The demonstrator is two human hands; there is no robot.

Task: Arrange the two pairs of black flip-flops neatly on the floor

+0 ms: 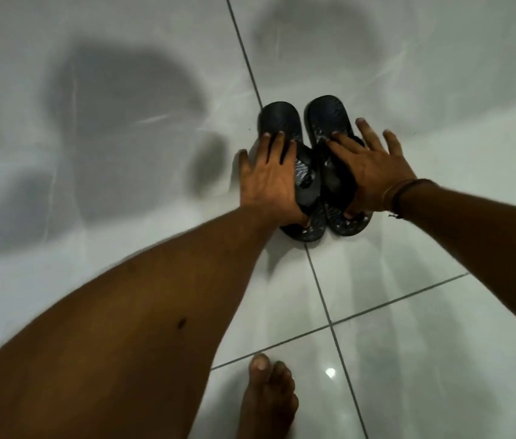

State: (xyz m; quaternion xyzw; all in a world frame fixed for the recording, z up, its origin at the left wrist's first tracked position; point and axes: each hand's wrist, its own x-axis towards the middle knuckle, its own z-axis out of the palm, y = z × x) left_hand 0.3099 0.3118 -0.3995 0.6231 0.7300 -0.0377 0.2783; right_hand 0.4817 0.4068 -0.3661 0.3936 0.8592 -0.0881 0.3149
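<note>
Glossy white tile floor [408,74], grey grout lines, soft shadows, light glint [330,372].

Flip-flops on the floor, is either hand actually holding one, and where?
Neither: left hand and right hand lie flat on the flip-flops, over their straps.

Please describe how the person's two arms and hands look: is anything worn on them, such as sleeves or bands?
Both forearms are bare; no sleeves show. The right hand has thin cord-like bands around its wrist, brownish and dark, with a small loose end hanging. The left hand wears nothing visible: no ring, watch or glove. A small dark mark sits on the left forearm.
</note>
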